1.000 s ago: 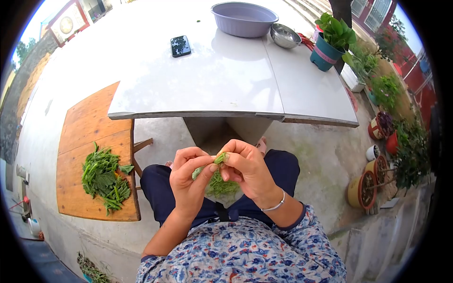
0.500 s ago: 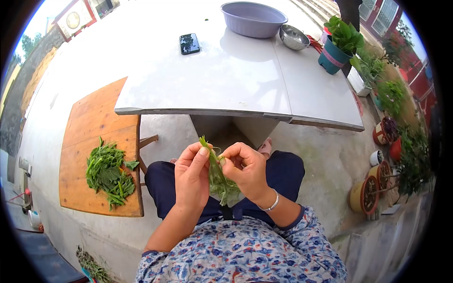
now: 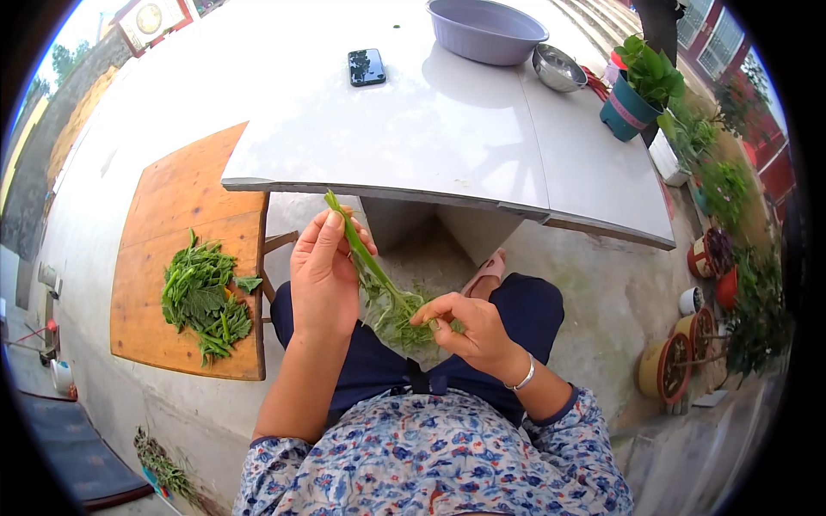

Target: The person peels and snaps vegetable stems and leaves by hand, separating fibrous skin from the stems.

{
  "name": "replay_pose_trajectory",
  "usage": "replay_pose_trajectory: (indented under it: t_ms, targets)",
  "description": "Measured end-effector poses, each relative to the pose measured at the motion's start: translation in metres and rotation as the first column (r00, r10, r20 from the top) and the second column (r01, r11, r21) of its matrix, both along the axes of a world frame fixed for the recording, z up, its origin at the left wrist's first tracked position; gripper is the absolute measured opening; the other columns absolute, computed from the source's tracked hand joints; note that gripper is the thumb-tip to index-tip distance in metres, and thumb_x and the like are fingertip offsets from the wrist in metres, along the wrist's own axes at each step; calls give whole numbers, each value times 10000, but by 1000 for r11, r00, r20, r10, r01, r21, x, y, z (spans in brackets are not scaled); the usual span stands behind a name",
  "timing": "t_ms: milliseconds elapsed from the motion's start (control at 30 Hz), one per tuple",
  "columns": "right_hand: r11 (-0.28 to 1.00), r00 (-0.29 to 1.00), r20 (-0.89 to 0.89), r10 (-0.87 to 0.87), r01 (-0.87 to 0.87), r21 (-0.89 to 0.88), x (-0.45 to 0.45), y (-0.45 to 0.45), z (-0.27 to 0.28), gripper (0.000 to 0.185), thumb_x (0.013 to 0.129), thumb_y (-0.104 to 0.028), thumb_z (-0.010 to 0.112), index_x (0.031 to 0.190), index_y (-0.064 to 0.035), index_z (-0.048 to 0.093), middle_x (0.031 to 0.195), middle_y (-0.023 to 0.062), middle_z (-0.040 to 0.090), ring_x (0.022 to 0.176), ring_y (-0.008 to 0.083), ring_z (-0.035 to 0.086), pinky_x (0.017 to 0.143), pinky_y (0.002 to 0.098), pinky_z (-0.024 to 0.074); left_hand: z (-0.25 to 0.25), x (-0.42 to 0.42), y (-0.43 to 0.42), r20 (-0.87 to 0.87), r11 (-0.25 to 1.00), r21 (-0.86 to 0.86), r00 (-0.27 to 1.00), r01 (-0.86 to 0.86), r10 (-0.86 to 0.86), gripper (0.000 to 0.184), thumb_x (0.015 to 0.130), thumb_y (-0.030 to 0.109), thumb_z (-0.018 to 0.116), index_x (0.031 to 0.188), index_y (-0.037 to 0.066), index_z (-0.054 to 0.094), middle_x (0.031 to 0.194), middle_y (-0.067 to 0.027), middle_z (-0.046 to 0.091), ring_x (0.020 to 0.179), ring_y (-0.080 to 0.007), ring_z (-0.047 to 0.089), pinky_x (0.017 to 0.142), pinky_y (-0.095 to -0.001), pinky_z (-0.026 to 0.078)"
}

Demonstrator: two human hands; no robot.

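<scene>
My left hand point(image 3: 325, 277) is closed round the upper end of a leafy green stalk point(image 3: 370, 263), pinching it between thumb and fingers. The stalk slants down to the right. Near its lower end, my right hand point(image 3: 469, 328) is pinched, apparently on a thin strand of the stalk; the strand itself is hard to make out. Below and behind the stalk is a heap of stringy green scraps point(image 3: 400, 335), partly hidden by the right hand. On the wooden table to the left lies a pile of leafy greens point(image 3: 202, 297).
A white-topped table point(image 3: 387, 146) stands ahead, carrying a phone point(image 3: 366, 67), a purple basin point(image 3: 486, 39), a metal bowl point(image 3: 559, 69) and a potted plant point(image 3: 632, 107). The low wooden table point(image 3: 163, 206) is at my left. Several flowerpots point(image 3: 667, 365) line the right side.
My right hand has moved down and right from the stalk's upper part to its lower end. My left hand has risen leftward with the stalk, and the view has shifted slightly.
</scene>
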State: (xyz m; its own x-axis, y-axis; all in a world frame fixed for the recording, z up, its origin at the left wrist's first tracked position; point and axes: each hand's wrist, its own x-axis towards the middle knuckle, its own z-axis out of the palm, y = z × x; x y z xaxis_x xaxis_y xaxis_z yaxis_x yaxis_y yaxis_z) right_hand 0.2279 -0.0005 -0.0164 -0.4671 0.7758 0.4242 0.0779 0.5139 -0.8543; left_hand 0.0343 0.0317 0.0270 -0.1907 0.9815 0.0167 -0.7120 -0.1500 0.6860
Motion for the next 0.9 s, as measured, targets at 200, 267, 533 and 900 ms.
replay_pose_trajectory:
  t_ms: [200, 267, 533, 900]
  targets:
    - [967, 927, 376, -16, 110, -229, 22, -5, -65, 98, 853, -90, 547, 917, -31, 593, 830, 133, 649, 626, 265, 616, 573, 327, 485, 7, -18, 10, -9, 998, 38, 999, -45, 46, 152, 944, 163, 549, 967, 30, 617, 813, -40, 603, 717, -134, 576, 671, -294, 497]
    - [948, 871, 492, 18, 142, -286, 31, -5, -96, 121, 862, -104, 542, 940, -37, 606, 859, 137, 650, 667, 291, 622, 599, 348, 492, 12, -21, 12, -23, 995, 69, 997, -77, 78, 157, 944, 173, 552, 971, 33, 617, 809, -35, 600, 710, -131, 576, 648, -282, 498]
    - [991, 798, 592, -112, 137, 2, 18, 6, -69, 169, 841, -146, 587, 970, -60, 654, 944, 74, 644, 736, 265, 623, 647, 349, 498, 6, -5, -6, -102, 991, -36, 986, 125, -129, 263, 950, 149, 512, 1115, -42, 582, 845, -46, 545, 714, -125, 507, 598, -255, 405]
    - [913, 980, -122, -154, 95, -397, -24, 33, 65, 182, 864, -140, 654, 926, 31, 644, 757, 26, 628, 541, 38, 529, 479, 184, 414, -3, 10, -30, -310, 974, 23, 928, 225, -207, 177, 909, 46, 555, 1075, -13, 547, 956, -51, 591, 777, -102, 549, 664, -227, 441]
